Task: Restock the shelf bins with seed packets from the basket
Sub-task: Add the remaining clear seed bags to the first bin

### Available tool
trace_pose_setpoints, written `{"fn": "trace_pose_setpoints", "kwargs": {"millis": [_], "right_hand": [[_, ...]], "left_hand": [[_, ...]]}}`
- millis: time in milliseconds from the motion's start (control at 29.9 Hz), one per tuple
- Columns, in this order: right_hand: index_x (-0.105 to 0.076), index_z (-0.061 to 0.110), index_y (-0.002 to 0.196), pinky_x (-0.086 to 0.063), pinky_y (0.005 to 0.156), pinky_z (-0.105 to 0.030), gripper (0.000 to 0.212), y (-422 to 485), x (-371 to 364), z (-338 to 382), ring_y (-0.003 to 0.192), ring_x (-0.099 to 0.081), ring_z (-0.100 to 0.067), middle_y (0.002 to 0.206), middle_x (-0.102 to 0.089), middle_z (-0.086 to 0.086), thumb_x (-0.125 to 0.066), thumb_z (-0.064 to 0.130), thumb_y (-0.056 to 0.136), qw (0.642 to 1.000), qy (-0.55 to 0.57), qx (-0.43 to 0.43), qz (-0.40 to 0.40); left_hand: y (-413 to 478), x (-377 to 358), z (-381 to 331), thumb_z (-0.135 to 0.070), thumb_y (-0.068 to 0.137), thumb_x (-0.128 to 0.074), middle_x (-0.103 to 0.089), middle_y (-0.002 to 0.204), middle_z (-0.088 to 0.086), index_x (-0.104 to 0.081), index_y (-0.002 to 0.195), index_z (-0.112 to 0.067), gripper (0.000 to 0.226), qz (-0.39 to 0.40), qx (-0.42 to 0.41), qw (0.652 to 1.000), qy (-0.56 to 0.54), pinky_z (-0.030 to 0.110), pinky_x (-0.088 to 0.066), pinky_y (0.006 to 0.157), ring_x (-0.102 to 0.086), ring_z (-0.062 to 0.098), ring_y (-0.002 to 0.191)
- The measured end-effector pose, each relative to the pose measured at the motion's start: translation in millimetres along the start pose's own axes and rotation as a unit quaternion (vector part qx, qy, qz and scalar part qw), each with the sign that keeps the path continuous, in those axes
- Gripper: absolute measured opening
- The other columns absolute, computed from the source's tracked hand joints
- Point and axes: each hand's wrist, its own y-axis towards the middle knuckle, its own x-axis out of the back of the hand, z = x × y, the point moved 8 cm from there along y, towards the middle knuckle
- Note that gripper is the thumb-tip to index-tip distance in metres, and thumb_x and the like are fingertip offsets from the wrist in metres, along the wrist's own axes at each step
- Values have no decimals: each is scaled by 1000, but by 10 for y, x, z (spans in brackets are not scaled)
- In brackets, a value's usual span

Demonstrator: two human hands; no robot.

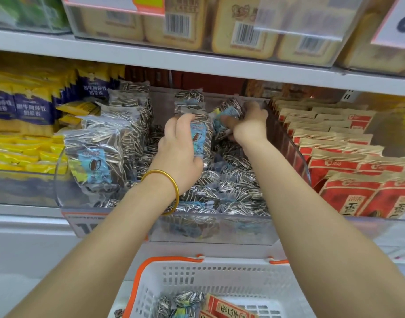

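Both hands are inside the clear bin (286, 143) in the middle of the shelf (24, 213), and this is where the striped seed packets belong. The left hand (180, 148), with a gold bangle (174, 187) on its wrist, grips one packet (202, 136) with the fingers curled round its left edge. I think it holds this packet standing so that it can join the others in a row. The packet is near the centre of the bin and almost upright. Its long axis runs up and down, and its blue label faces the front edge of the shelf, so a customer can read it. The right hand (249, 125) is closed on a second packet (231, 111) close to the right wall of the bin, toward the back. This one is tilted, with its long axis slanting, and I cannot tell which end is the top. At the left wall a row (93, 154) of packets already stands with the labels to the front, while more packets lie flat (231, 187) on the bottom, probably waiting to be set up. The basket (196, 276) is below the front edge of the shelf, within easy reach, and it holds a few seed packets (180, 301) and a red packet (222, 306). Red packets of the same kind (339, 161) fill the next bin to the right.
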Motion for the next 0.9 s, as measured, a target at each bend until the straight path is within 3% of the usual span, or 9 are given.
{"fn": "trace_pose_setpoints", "kwargs": {"millis": [167,268,402,502,636,736,837,904], "right_hand": [[-38,15,141,-40,106,-38,62,-90,-12,254,122,-45,-31,136,-31,-10,-68,20,87,995,26,92,34],[-32,17,145,-30,106,-28,65,-86,-50,289,133,-35,-29,146,-25,-10,-65,19,90,993,-6,100,57],[-33,16,144,-34,109,-32,65,-44,-125,337,134,-35,-31,147,-25,-14,-66,19,89,992,-5,105,66],[-39,15,139,-46,100,-44,67,-2,-176,385,130,-40,-30,144,-31,-13,-73,16,82,992,10,109,67],[-44,14,136,-47,99,-44,60,5,-198,415,128,-41,-23,139,-42,-9,-71,10,83,986,41,140,80],[-44,16,139,-46,101,-44,54,9,-249,392,129,-43,-22,140,-46,-8,-62,6,89,980,61,151,111],[-44,20,139,-46,102,-44,51,19,-306,334,127,-46,-25,139,-48,-8,-58,5,92,978,79,140,129],[-44,21,138,-45,102,-44,51,13,-328,293,126,-48,-25,139,-48,-6,-57,4,92,978,98,132,129]], "left_hand": [[85,80,74,-4,86,-57,-17,149,11,2,149,-14,87,-38,40,996,-70,24,-32,94,-39,24,123],[163,94,205,-9,84,-60,-12,149,15,-5,148,-9,85,-42,101,993,-52,33,-31,104,-32,32,130],[201,92,306,-19,85,-60,-11,151,17,-24,140,-4,68,-9,168,985,31,39,-23,110,-19,36,135],[174,51,309,-26,87,-57,-12,148,18,-13,146,-11,75,14,184,982,47,41,-27,106,-19,36,133],[172,-97,370,-41,89,-52,-20,143,22,2,148,-28,82,67,213,974,39,43,-31,103,-25,38,130],[228,-114,390,-43,85,-59,-23,142,20,-7,147,-31,82,58,216,975,-12,44,-29,106,-30,39,128],[255,-64,402,-38,78,-70,-25,136,16,-22,143,-29,82,36,216,972,-81,42,-38,103,-46,36,114],[252,-11,392,-33,74,-77,-24,134,12,-31,138,-27,79,21,208,970,-121,32,-47,91,-52,25,88]]}}
